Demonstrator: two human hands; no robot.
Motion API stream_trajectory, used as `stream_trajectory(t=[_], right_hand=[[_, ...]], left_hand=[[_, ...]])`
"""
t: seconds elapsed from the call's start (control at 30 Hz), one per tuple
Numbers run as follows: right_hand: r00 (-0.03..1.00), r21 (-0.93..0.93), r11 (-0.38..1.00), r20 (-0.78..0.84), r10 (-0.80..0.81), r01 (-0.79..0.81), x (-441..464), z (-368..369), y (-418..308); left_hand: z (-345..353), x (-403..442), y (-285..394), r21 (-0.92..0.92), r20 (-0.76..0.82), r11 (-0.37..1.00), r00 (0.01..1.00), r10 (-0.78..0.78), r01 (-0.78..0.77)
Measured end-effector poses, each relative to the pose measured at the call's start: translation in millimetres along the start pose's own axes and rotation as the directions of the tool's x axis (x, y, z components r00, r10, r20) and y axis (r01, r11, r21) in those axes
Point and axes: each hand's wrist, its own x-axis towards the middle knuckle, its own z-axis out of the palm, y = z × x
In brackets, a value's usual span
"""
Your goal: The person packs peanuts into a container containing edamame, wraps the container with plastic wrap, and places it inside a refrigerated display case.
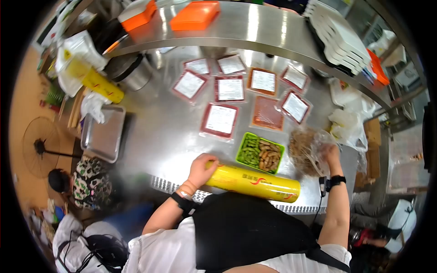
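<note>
A thick yellow roll of cling film (252,182) lies along the near edge of the steel table. My left hand (201,170) is closed on its left end. To the right, my right hand (331,154) grips the edge of a clear plastic bag (309,152) that holds something brown and dry-looking; its fingertips are partly hidden by the plastic. Just beyond the roll sits a green tray (238,160), with green pods (250,151) in its left half and brown peanuts in the shell (270,157) in its right half.
Several flat sealed packs with white labels (220,119) lie across the table. A steel shelf (250,32) crosses the back, bearing orange boxes (195,16) and stacked white trays (339,38). A metal tray (104,134) and another yellow roll (102,86) stand left. Other people are on both sides.
</note>
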Motion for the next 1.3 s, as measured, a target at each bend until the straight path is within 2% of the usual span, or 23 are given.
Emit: stream_trajectory(t=[0.03,0.13,0.23,0.3,0.37,0.47,0.57,0.6,0.67,0.73,0.77,0.8,0.83,0.87,0.9,0.93,0.97,1.0,1.03,1.1,1.2,1.3], right_hand=[[0.985,-0.164,0.977,-0.079,-0.151,0.136,-5,1,-2],[0.962,-0.451,0.872,-0.088,-0.258,0.193,-13,9,-18],[0.941,-0.499,0.820,-0.023,-0.337,0.282,-16,14,-34],[0.975,-0.533,0.821,0.035,-0.221,0.205,-8,19,-33],[0.965,-0.579,0.788,-0.003,-0.262,0.212,-15,18,-40],[0.917,-0.552,0.796,-0.133,-0.376,0.247,-11,17,-18],[0.935,-0.484,0.838,-0.100,-0.340,0.253,-7,3,-11],[0.973,-0.513,0.843,-0.064,-0.222,0.159,-13,-6,-25],[0.879,-0.441,0.803,-0.062,-0.472,0.400,-22,-22,-26],[0.948,-0.491,0.821,0.037,-0.316,0.292,-71,-61,-107],[0.932,-0.511,0.809,-0.043,-0.360,0.289,-90,-71,-123],[0.963,-0.542,0.824,-0.092,-0.254,0.166,-108,-77,-154],[0.955,-0.558,0.816,-0.130,-0.266,0.151,-121,-79,-176],[0.945,-0.465,0.861,-0.135,-0.297,0.204,-132,-79,-202],[0.914,-0.229,0.924,-0.201,-0.351,0.305,-134,-64,-211],[0.930,-0.035,0.941,-0.148,-0.338,0.336,-131,-43,-215],[0.919,0.136,0.910,-0.006,-0.394,0.392,-129,-26,-237],[0.855,0.298,0.829,0.071,-0.514,0.474,-121,14,-256],[0.816,0.259,0.803,0.084,-0.572,0.537,-114,33,-263],[0.876,0.187,0.873,0.098,-0.472,0.450,-102,65,-273],[0.885,0.191,0.885,0.114,-0.450,0.425,-87,95,-275],[0.844,0.087,0.854,0.129,-0.521,0.513,-78,110,-271]], left_hand=[[0,1,1,-0.006,-0.001,1.000,1.000,-0.004,0.004],[1,2,0,-0.006,0.003,0.999,0.999,-0.039,0.039],[-2,2,3,0.025,0.009,0.999,0.999,-0.032,0.031],[-2,0,2,0.015,-0.002,0.999,0.999,-0.033,0.033],[-3,0,2,0.035,0.001,0.999,1.000,-0.031,0.031],[-1,-1,-2,0.026,-0.001,0.999,1.000,-0.027,0.027],[-5,-2,4,0.020,0.007,0.999,0.999,-0.047,0.046],[-6,-1,2,0.021,-0.008,0.999,1.000,-0.026,0.026],[3,-1,-8,0.026,-0.012,0.999,1.000,-0.025,0.025],[6,-1,-6,-0.048,-0.014,0.998,0.999,-0.043,0.042],[8,0,-7,-0.009,-0.038,1.000,0.999,-0.014,0.013],[6,1,-6,0.026,-0.033,1.000,0.999,0.012,-0.011],[4,1,-4,0.011,-0.032,1.000,0.999,0.003,-0.002],[4,1,-3,-0.003,-0.028,1.000,1.000,0.003,-0.003],[4,1,-4,-0.014,-0.028,1.000,1.000,-0.003,0.002],[2,1,-3,-0.008,-0.025,1.000,1.000,0.001,-0.002],[-1,0,-1,-0.001,-0.024,1.000,1.000,0.005,-0.005],[1,2,0,-0.005,-0.017,1.000,1.000,0.012,-0.012],[1,2,1,-0.012,-0.017,1.000,1.000,0.012,-0.012],[0,-1,3,-0.020,-0.021,1.000,1.000,0.005,-0.005],[0,-2,2,-0.023,-0.018,1.000,1.000,-0.010,0.010],[-1,-3,2,-0.045,-0.015,0.998,0.999,-0.032,0.032]])
